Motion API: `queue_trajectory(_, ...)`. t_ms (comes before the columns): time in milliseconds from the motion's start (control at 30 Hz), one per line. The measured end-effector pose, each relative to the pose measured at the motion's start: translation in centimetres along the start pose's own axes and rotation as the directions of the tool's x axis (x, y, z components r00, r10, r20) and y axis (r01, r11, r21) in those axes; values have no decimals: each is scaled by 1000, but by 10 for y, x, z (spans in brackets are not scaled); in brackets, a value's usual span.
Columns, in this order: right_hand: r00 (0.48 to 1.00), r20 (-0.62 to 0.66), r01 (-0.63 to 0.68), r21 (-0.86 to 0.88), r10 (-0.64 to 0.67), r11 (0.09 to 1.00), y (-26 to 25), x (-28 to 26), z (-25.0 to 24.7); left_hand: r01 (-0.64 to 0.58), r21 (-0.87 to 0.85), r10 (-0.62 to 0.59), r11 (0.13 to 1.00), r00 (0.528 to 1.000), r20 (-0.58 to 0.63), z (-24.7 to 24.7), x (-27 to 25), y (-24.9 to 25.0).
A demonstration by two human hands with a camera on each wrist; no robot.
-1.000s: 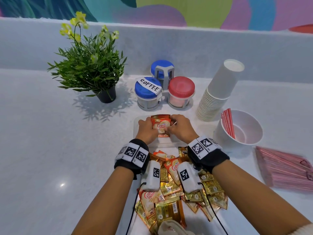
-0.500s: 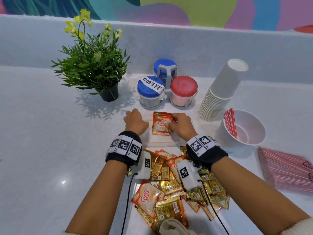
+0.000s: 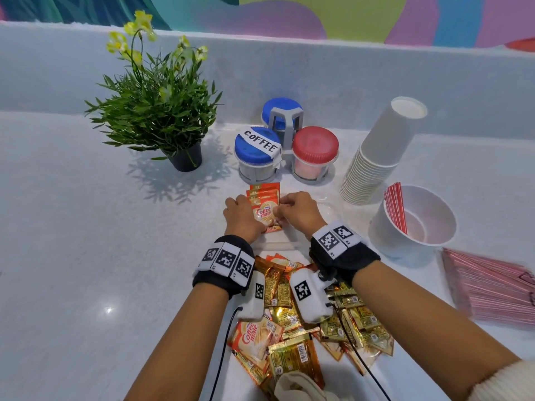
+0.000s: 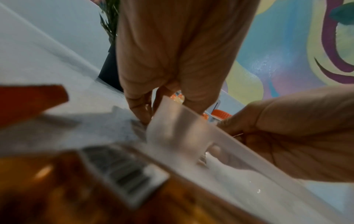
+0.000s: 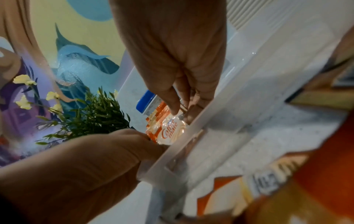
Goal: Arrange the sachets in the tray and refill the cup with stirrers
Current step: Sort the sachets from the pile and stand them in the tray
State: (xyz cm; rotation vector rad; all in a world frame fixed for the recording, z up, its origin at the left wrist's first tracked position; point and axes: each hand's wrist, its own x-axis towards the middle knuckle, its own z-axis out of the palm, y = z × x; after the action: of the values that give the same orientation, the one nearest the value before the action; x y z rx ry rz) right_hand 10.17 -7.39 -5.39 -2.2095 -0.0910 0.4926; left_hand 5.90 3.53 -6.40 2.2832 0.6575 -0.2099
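A small stack of orange-and-white Coffee mate sachets (image 3: 265,211) lies fanned in the left part of the clear tray (image 3: 325,202), just in front of the jars. My left hand (image 3: 246,217) holds the stack's left edge and my right hand (image 3: 285,212) pinches its right edge. The right wrist view shows the sachets (image 5: 170,130) behind the tray wall (image 5: 220,125), with my right hand (image 5: 184,110) on them. A loose pile of gold and orange sachets (image 3: 307,316) lies under my wrists. At the right a white cup (image 3: 417,244) holds a few red stirrers (image 3: 395,206).
A pack of red stirrers (image 3: 492,287) lies at the far right. A leaning stack of paper cups (image 3: 379,151) stands behind the stirrer cup. Three lidded jars (image 3: 285,151) in a rack and a potted plant (image 3: 156,111) stand at the back of the white counter.
My left hand, which had moved off to the left of the tray, has come back onto the sachets. The stack now lies more fanned out. My right hand stayed on it.
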Motion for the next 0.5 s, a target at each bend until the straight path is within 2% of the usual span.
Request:
queue_trajectory(67, 1000, 18, 13, 12, -13, 1000, 1, -1, 0, -1, 6, 1, 1000, 1000, 11, 0, -1, -1)
queue_trajectory(300, 994, 95, 76, -155, -62, 985, 0, -5, -3, -54, 2, 54, 999, 998, 35, -2, -2, -1)
queue_trajectory(500, 997, 46, 69, -163, -62, 984, -4, -10, -9, -54, -1, 54, 999, 998, 28, -6, -3, -5)
